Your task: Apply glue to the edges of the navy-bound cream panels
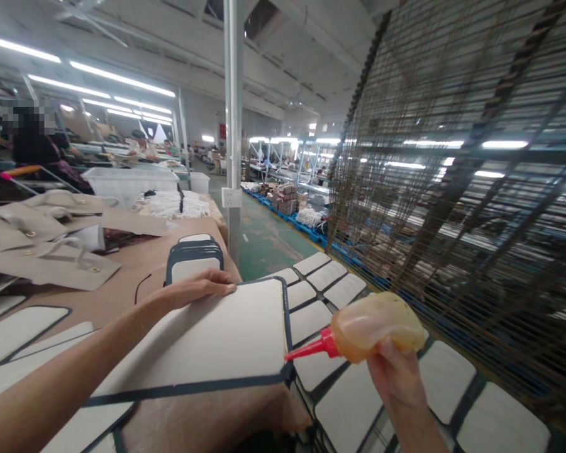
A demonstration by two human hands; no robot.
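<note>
A large cream panel with a dark border [217, 340] lies at the edge of the brown-covered table. My left hand [212, 283] rests on its far edge, fingers stretched out and lying flat. In my right hand [396, 371] is a squeeze bottle [377, 324] of yellowish liquid, tilted nearly level, with my fingers wrapped round it. Its red nozzle [311, 346] points left, the tip at the panel's right border near the front corner. Along that border runs a thin yellowish line. Behind my left hand sits a stack of smaller dark-edged panels [195, 261].
Beige pieces with handles [70, 258] lie at the left of the table [146, 251]. Rows of cream panels [353, 396] spread out below right, beside a tall wire rack [429, 157]. A metal post [233, 126] rises beyond the table. A person [33, 138] is at the far left.
</note>
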